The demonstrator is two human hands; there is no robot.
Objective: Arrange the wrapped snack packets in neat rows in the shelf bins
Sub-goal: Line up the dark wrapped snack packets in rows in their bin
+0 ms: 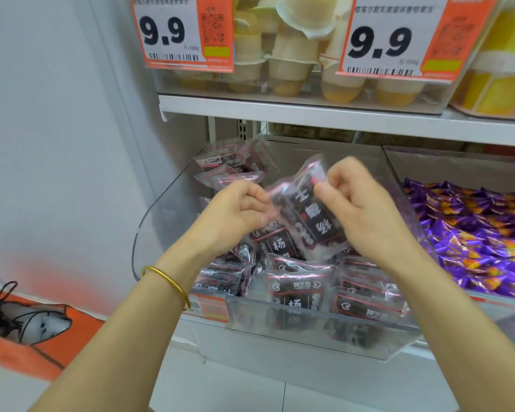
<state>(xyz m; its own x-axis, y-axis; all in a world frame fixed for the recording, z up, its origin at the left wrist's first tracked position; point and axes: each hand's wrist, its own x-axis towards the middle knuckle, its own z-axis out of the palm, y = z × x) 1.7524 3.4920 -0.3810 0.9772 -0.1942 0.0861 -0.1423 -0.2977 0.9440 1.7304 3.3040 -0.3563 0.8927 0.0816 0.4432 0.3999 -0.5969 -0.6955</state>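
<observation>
Glossy plastic packets (305, 215) in a clear smooth plastic bin (309, 331).

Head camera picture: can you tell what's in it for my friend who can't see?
A left hand and a right hand hold one dark, pink-edged snack packet above a clear bin of matching packets. Purple-wrapped snacks lie to its right; jelly cups and 9.9 price tags sit above.

You have two hands up: your left hand (238, 209) and your right hand (360, 203). They pinch one dark packet (306, 215). One gold bangle (168, 282) is on your left wrist. There are two price tags, one tag (173, 31) at 11 o'clock and one tag (390, 40) at 1 o'clock. You see two clear bins: the near bin (280, 346) at 6 o'clock and the side bin (428, 165) at 3 o'clock. The packets inside are too many to count.
</observation>
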